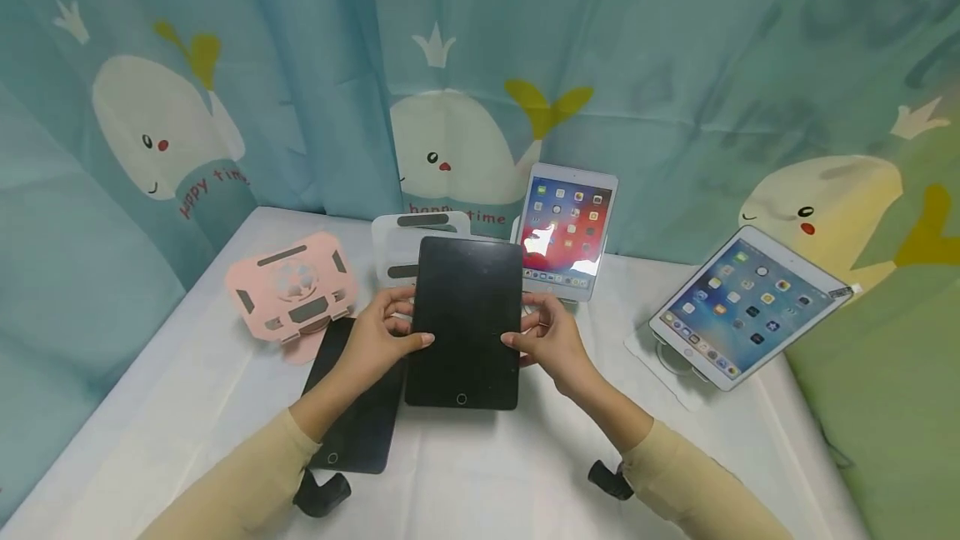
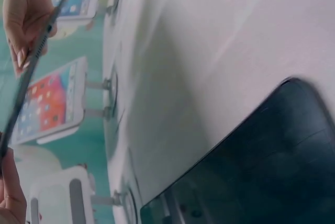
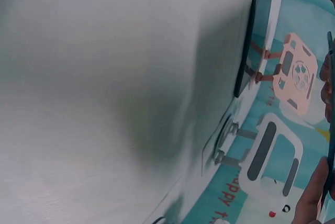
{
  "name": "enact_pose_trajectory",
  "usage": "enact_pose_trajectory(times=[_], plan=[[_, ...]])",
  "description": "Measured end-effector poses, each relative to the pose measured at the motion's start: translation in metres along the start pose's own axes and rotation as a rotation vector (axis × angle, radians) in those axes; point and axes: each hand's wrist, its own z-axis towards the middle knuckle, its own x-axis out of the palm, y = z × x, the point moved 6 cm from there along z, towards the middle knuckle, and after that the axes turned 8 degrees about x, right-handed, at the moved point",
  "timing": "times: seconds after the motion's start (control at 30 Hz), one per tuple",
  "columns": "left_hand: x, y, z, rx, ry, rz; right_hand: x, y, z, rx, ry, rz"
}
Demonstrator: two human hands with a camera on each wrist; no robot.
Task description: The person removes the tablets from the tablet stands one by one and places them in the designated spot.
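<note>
A black tablet (image 1: 467, 319) with a round home button is held upright above the table, its screen toward me. My left hand (image 1: 382, 332) grips its left edge, thumb on the front and fingers behind. On the opposite edge my right hand (image 1: 551, 340) pinches it the same way. Edge-on, the raised tablet (image 2: 26, 77) shows as a thin dark strip in the left wrist view. Just behind it stands a white tablet stand (image 1: 382, 244), partly covered by the tablet. A second black tablet (image 1: 363, 427) lies flat under my left forearm.
A pink stand (image 1: 292, 282) without a tablet is at the left. At the back, a white tablet (image 1: 566, 227) with a lit screen rests on a stand. Another lit white tablet (image 1: 753, 307) leans on a stand at the right. A patterned curtain (image 1: 465, 40) hangs behind the white table (image 1: 562, 473).
</note>
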Motion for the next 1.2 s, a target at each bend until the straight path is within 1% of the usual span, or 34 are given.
enact_pose_trajectory(times=[0.07,0.17,0.27,0.4,0.57,0.73,0.83,0.97,1.1,1.2], plan=[[0.004,0.004,-0.007,-0.028,0.018,0.001,0.000,-0.007,-0.006,0.034,0.006,0.000],[0.008,0.009,-0.016,-0.051,0.035,-0.001,0.000,-0.015,-0.014,0.062,0.023,0.002],[0.010,0.012,-0.023,-0.056,0.043,-0.010,0.002,-0.022,-0.020,0.085,0.034,0.014],[0.011,0.016,-0.032,-0.060,0.070,-0.012,0.007,-0.032,-0.025,0.131,0.056,0.028],[0.012,0.027,-0.041,-0.089,0.091,0.001,0.015,-0.048,-0.029,0.175,0.095,0.045],[0.018,0.042,-0.044,-0.113,0.129,-0.024,0.020,-0.060,-0.030,0.219,0.129,0.057],[0.019,0.050,-0.046,-0.116,0.149,-0.035,0.024,-0.066,-0.029,0.230,0.154,0.056],[0.020,0.057,-0.048,-0.129,0.173,-0.033,0.028,-0.072,-0.027,0.246,0.168,0.050],[0.021,0.063,-0.048,-0.158,0.175,0.004,0.031,-0.076,-0.024,0.263,0.167,0.037],[0.021,0.065,-0.047,-0.162,0.193,0.041,0.032,-0.080,-0.022,0.281,0.167,0.044]])
